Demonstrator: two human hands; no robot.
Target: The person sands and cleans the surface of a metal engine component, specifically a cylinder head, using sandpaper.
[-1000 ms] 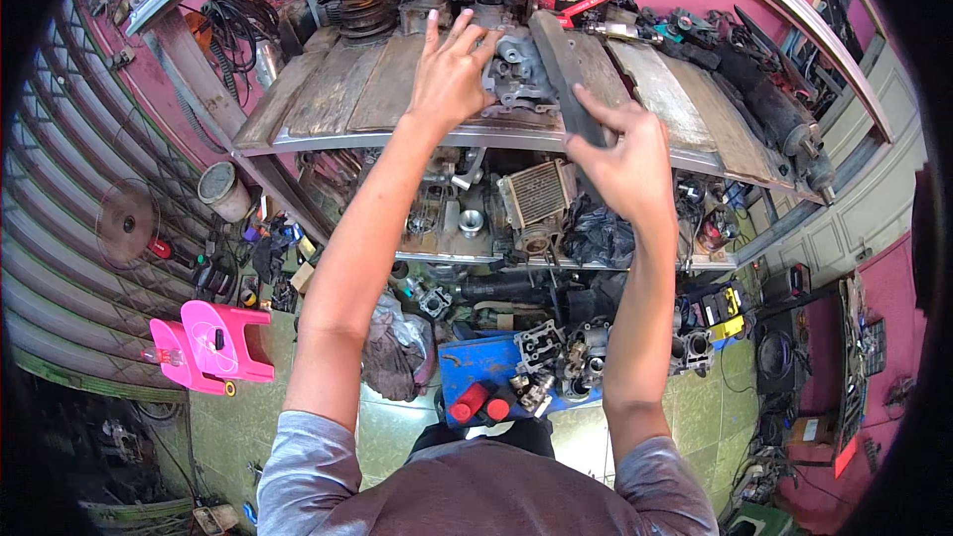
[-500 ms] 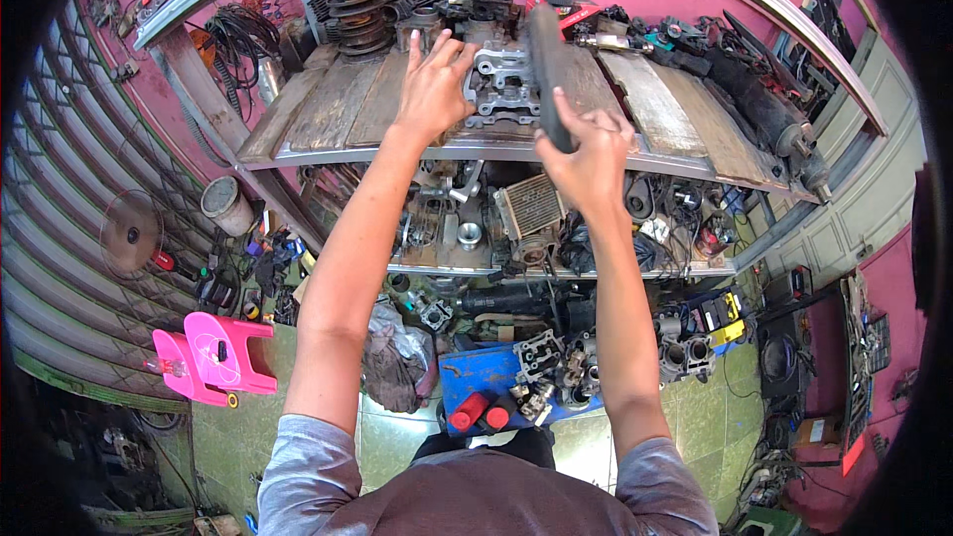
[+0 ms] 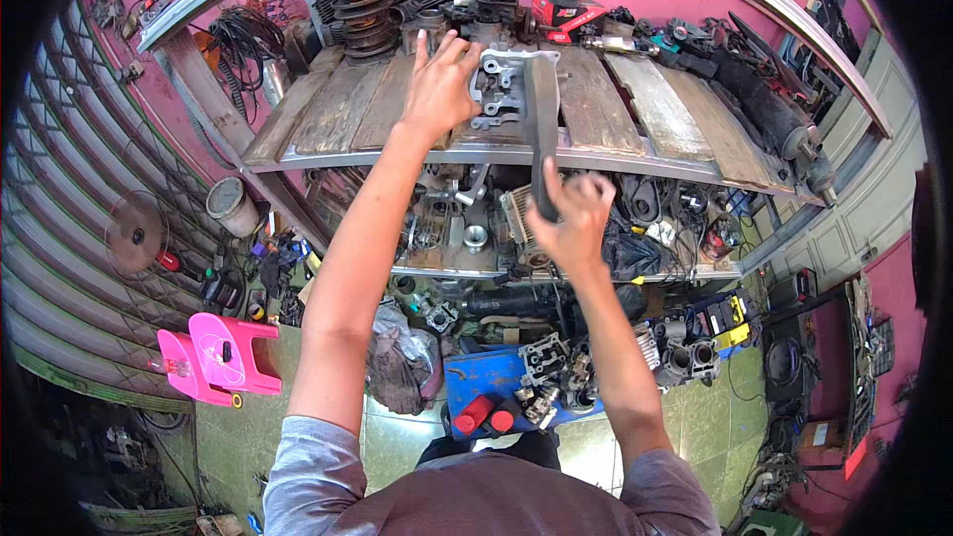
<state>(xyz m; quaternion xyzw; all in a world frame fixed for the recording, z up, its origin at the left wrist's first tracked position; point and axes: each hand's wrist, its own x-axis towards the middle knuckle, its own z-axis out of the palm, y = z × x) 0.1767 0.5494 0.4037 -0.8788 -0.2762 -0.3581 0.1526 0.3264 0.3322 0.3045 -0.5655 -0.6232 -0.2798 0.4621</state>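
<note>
A grey metal cylinder head (image 3: 504,74) sits on the wooden planks near the bench's front edge. My left hand (image 3: 442,89) is closed on its left side, thumb and fingertips against the metal. My right hand (image 3: 574,213) grips the dark near end of a long, flat grey bar-like tool (image 3: 542,104). It could be a file or a brush; motion blur hides its exact kind. The tool lies lengthwise over the right part of the cylinder head, hiding that part, and its near end sticks out past the bench edge.
Greasy engine parts, including a finned cylinder (image 3: 363,15) and a red box (image 3: 564,15), line the bench's back. A lower shelf holds a radiator (image 3: 518,213) and more parts. Below stands a blue table (image 3: 476,377) with engine parts; a pink stool (image 3: 233,362) is at left.
My right hand has drawn the tool toward me, from beyond the cylinder head to out over the bench's front edge. My left hand stays on the cylinder head.
</note>
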